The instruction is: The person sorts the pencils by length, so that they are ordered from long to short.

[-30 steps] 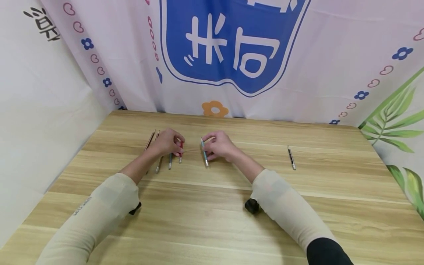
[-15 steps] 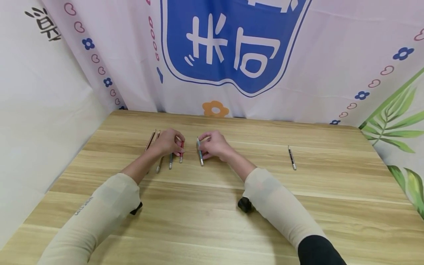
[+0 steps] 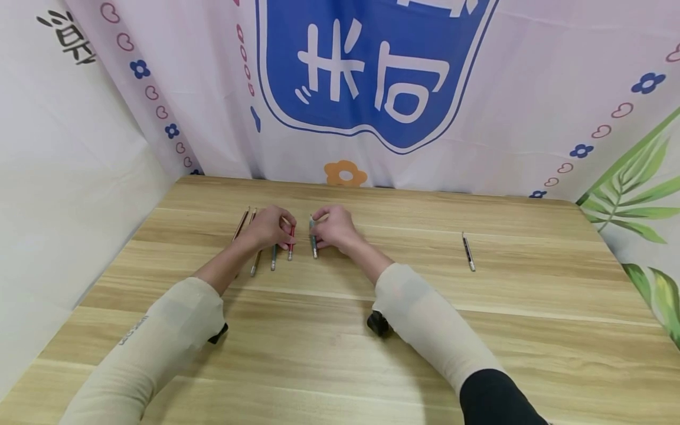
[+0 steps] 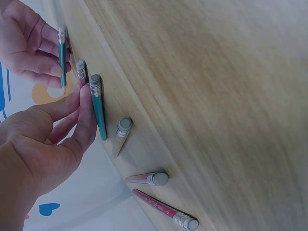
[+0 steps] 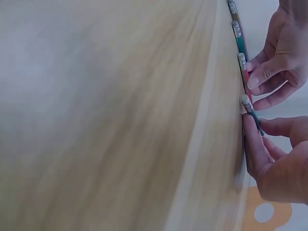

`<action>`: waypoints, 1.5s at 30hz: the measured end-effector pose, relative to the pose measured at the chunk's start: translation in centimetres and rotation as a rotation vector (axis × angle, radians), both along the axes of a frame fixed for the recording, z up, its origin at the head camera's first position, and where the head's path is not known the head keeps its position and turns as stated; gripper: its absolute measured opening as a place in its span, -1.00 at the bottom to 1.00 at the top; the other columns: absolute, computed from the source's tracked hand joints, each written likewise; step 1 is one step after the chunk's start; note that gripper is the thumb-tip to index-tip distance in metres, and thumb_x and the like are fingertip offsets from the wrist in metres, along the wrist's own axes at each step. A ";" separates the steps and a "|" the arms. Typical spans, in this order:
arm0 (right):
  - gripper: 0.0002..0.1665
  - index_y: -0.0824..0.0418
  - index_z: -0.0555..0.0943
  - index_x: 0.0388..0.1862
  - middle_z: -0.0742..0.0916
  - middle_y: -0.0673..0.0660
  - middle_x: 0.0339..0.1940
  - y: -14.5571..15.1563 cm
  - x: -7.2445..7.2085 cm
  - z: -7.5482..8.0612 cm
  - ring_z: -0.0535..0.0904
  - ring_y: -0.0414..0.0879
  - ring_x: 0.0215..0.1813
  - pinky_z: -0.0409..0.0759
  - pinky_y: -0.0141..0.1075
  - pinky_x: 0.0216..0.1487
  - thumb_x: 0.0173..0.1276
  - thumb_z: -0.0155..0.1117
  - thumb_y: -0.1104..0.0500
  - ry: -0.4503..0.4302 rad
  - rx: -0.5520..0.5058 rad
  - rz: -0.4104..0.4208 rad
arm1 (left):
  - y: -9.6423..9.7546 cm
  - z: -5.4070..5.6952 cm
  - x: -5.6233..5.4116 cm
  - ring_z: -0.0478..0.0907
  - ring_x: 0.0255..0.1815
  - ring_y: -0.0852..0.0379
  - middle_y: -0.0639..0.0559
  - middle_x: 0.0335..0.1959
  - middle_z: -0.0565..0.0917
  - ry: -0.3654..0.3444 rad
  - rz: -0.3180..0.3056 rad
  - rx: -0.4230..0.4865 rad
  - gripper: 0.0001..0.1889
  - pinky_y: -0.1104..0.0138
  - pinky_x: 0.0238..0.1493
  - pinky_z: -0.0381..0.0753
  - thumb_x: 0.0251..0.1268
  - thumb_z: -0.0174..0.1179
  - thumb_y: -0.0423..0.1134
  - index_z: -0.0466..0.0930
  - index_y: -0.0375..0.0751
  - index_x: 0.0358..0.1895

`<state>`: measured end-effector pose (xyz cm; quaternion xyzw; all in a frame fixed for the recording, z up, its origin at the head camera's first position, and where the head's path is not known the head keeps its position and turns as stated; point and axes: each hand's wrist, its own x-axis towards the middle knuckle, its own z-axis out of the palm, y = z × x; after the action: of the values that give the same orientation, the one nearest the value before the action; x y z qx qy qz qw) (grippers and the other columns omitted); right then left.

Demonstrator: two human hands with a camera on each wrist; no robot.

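My left hand (image 3: 273, 227) pinches a red pencil (image 3: 290, 248) that lies on the wooden table, its eraser end toward me. Just right of it, my right hand (image 3: 334, 227) grips a teal pencil (image 3: 314, 243) between thumb and fingers, roughly parallel to the red one. In the right wrist view this teal pencil (image 5: 248, 104) leans slightly, close over the tabletop. A second teal pencil (image 4: 97, 106) lies right beside my left fingers. Beyond it come a tan pencil (image 4: 121, 137) and two reddish pencils (image 4: 144, 178), partly covered by my left hand in the head view.
A dark-patterned pencil (image 3: 468, 252) lies alone on the right side of the table (image 3: 329, 366). Behind the table's far edge hangs a printed cloth (image 3: 212, 118) with a blue badge. A white wall (image 3: 69, 206) borders the left side.
My right hand has moved left with the teal pencil, bringing it closer to the red one. My left hand has stayed in place on the red pencil.
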<state>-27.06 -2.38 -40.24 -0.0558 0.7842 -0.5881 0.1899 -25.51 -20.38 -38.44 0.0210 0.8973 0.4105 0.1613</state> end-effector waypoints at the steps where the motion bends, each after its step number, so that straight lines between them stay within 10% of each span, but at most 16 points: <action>1: -0.64 0.43 0.59 0.13 0.77 0.33 -0.20 -0.1 0.0 0.0 0.75 0.04 -0.28 0.84 -0.26 -0.31 0.36 0.33 0.48 0.001 0.001 -0.009 | 0.0 0.0 0.0 0.66 -0.53 0.16 -0.13 -0.34 0.51 0.000 -0.002 0.000 -0.59 0.35 -0.34 0.83 0.23 0.33 -0.66 0.51 -0.62 0.14; 45: -0.73 0.43 0.69 -0.06 0.74 0.34 -0.17 -2.7 -0.2 -0.2 0.77 0.02 -0.41 0.79 -0.37 -0.45 0.25 0.40 0.53 0.067 0.101 -0.127 | -0.1 -0.3 -0.1 0.66 -0.52 0.16 -0.14 -0.38 0.55 -0.002 -0.013 0.019 -0.60 0.33 -0.34 0.84 0.20 0.30 -0.71 0.50 -0.68 0.13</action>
<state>-27.28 -5.12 -40.49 -0.0161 0.8206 -0.5565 0.1287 -25.64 -20.46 -38.71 0.0280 0.8930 0.4179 0.1649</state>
